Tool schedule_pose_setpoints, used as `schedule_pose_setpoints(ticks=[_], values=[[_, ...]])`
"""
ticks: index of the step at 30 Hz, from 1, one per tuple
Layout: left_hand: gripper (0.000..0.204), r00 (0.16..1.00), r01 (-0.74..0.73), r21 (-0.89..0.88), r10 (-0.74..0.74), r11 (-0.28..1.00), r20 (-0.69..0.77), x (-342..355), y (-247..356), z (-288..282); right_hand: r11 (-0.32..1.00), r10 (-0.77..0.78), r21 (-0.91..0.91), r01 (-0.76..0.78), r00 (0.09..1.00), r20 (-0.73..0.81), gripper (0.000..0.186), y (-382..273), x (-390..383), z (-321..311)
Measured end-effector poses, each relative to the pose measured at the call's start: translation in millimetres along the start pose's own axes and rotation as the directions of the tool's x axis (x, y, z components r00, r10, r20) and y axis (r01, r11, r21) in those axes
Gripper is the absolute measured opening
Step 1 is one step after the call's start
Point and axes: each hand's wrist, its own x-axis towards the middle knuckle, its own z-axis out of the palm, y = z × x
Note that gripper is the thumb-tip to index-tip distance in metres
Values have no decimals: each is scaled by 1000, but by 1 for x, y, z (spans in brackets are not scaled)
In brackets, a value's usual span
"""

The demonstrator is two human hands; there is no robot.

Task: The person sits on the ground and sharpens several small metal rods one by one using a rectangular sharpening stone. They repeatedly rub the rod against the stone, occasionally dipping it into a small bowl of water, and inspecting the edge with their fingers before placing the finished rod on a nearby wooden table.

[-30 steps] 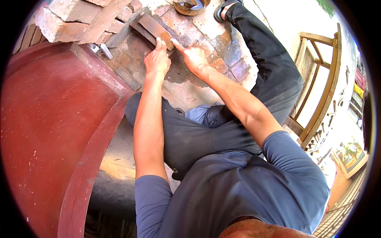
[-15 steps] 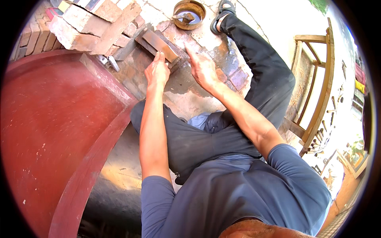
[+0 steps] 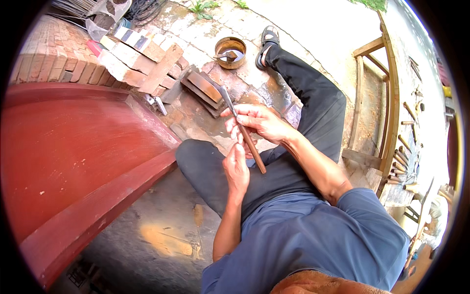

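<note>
In the head view, the right hand (image 3: 264,123), nearer the body than the brown block (image 3: 209,88), grasps a long tool (image 3: 251,151) between thumb and fingers where its dark metal shank meets the wooden handle. The tool lies tilted, its metal end overlapping the block's right edge in this view and its handle pointing away from the block toward the body. The left hand (image 3: 237,169), also on the body side of the block, has its fingers bent up close to the handle; whether they grip it cannot be told. Beyond the block and right of it stands a round bowl (image 3: 231,65) holding liquid. Stacked bricks (image 3: 131,62) rise left of the block, and a red panel (image 3: 83,142) spreads to its lower left.
</note>
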Motion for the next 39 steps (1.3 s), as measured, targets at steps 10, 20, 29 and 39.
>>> schedule_pose_setpoints(ticks=[10,20,29,39], values=[[20,981,-162,332,187,929,-44,-50,29,24,938,-250,-276,209,961,-121,31,-24,-56,37],[23,950,-237,392,296,889,-96,-74,23,26,901,-311,-377,213,925,-220,19,-38,-81,58],[22,932,-319,425,362,847,-23,-76,27,26,844,-272,-515,149,947,-173,18,-45,-85,65],[20,928,-336,454,371,825,13,-73,26,29,821,-257,-565,82,936,-238,36,-43,-80,55]])
